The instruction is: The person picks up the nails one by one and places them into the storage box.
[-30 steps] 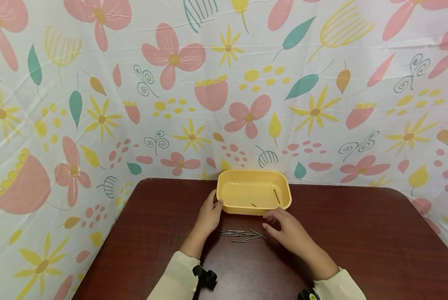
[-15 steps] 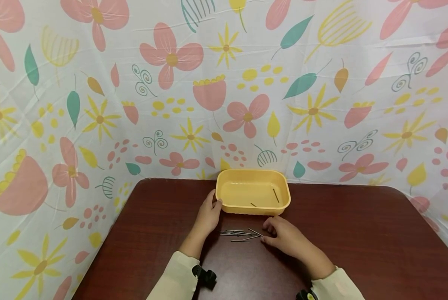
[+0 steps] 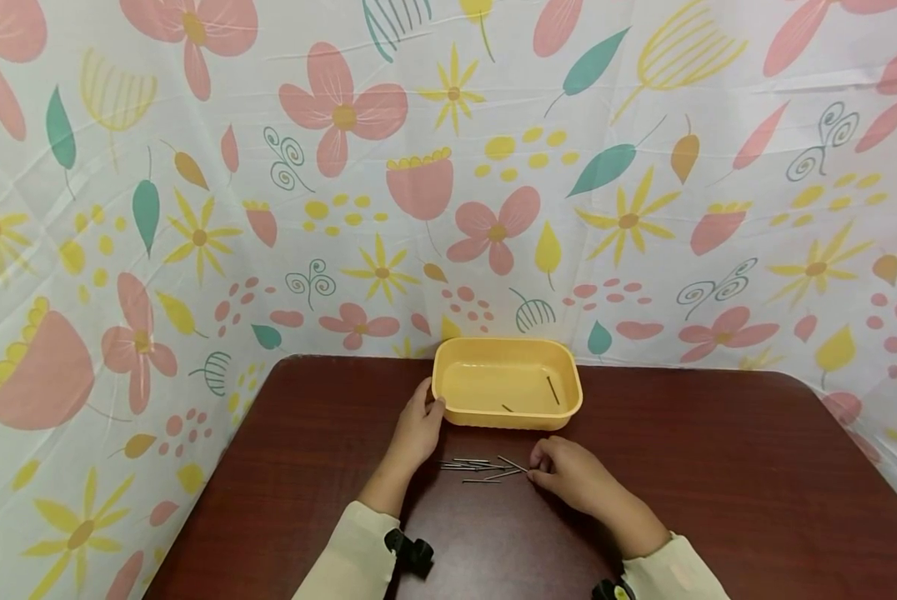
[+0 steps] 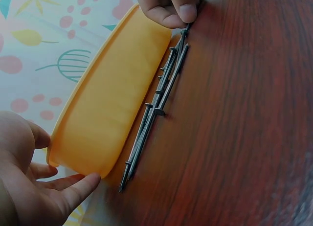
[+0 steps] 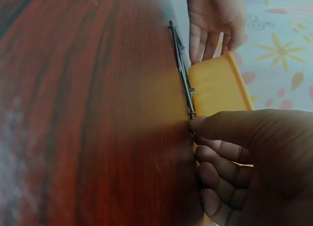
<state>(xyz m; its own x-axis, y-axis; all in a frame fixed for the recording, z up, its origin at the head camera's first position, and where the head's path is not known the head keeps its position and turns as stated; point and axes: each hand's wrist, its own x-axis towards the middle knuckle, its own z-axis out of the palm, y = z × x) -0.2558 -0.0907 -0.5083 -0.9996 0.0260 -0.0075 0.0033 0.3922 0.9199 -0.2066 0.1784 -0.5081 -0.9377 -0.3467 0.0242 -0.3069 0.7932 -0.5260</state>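
A yellow plastic tray [image 3: 504,422] stands at the back of the table, with two nails [image 3: 553,391] lying inside. My left hand [image 3: 417,429] holds its left end, digits at the rim and lower corner in the left wrist view. In front of the tray lies a loose pile of steel nails [image 4: 159,96], mostly side by side. At the pile's right end my right hand [image 3: 572,475] pinches the end of one nail [image 3: 512,463] between thumb and forefinger. That nail still lies slanted against the others. The right fingertips [image 5: 198,123] hide its gripped end.
The dark reddish-brown table [image 3: 719,467] has rounded far corners. A floral cloth [image 3: 643,275] hangs right behind the tray and along the left side. Black camera mounts [image 3: 411,553] sit on both wrists, over pale sleeves [image 3: 351,554].
My right hand has come down from near the tray's front edge to the nails' right end, and its thumb and forefinger have closed on a nail. The left hand stays at the tray.
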